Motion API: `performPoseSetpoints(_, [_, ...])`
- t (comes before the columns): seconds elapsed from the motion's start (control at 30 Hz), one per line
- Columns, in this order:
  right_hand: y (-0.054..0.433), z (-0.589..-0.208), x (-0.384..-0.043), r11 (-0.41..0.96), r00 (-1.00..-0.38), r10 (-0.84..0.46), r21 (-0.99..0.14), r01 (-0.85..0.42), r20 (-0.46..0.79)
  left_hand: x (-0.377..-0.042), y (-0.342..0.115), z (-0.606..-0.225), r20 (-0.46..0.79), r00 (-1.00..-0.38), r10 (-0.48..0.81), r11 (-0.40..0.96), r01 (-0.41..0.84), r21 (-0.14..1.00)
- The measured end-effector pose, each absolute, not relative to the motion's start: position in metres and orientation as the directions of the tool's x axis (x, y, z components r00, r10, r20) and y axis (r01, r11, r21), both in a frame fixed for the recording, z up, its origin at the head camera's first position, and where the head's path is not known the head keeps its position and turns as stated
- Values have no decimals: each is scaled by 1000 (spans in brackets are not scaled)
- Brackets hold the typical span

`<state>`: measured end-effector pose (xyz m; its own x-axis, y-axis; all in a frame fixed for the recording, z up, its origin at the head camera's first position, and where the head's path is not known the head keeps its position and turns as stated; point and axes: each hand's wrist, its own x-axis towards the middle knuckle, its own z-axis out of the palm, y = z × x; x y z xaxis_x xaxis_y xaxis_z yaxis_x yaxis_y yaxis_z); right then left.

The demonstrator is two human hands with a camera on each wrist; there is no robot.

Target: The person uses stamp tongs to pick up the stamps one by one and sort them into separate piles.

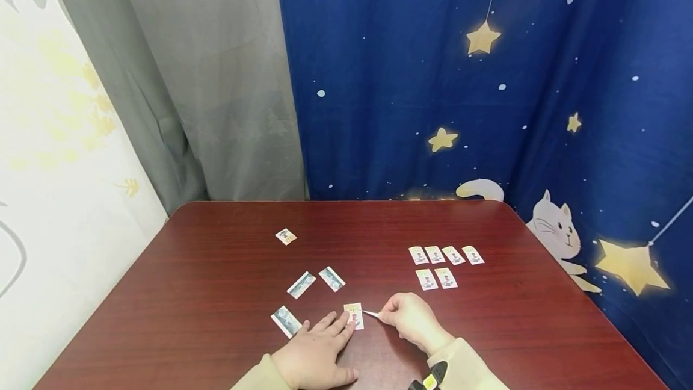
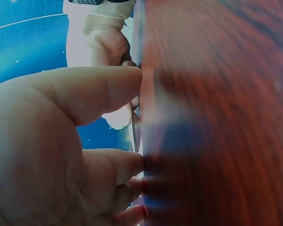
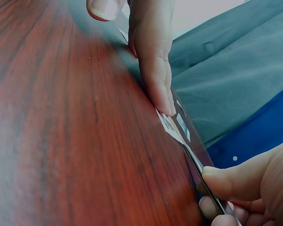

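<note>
My left hand (image 1: 319, 351) lies on the table with its fingers spread, the index fingertip touching the left edge of a small printed card (image 1: 355, 318). This card also shows beneath the fingertips in the right wrist view. At its right side, my right hand (image 1: 410, 319) pinches a thin flat pale piece (image 1: 370, 313) between thumb and fingers. That piece appears almost edge-on, its tip meeting the card; its exact kind cannot be told. Just beyond the left fingers lies a blue-grey picture card (image 1: 286, 321).
Two more blue-grey cards, one left (image 1: 301, 284) and one right (image 1: 332, 279), lie ahead of the left hand. A lone card (image 1: 286, 236) is farther back. Several matching cards (image 1: 435, 254) form two rows at the right. The brown table (image 1: 216, 257) ends at curtains.
</note>
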<state>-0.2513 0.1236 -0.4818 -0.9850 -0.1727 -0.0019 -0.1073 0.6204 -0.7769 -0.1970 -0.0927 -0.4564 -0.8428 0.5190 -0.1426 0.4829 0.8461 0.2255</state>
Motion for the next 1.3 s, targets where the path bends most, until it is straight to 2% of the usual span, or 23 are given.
performPoseSetpoints(0.43, [130, -478, -249, 593, -982, -189, -796, -122, 10, -203, -101, -450, -138, -836, 531, 835, 488, 254])
performPoseSetpoints(0.77, [145, -480, -249, 601, -976, -216, -789, -127, -7, -223, -128, -438, -119, -840, 529, 834, 489, 257])
performPoseSetpoints(0.97, [155, -479, -247, 616, -973, -231, -773, -151, 6, -246, -148, -432, -132, -861, 491, 850, 441, 289])
performPoseSetpoints(1.3, [174, -477, -244, 625, -968, -250, -763, -165, 5, -309, -178, -435, -215, -922, 322, 915, 245, 321])
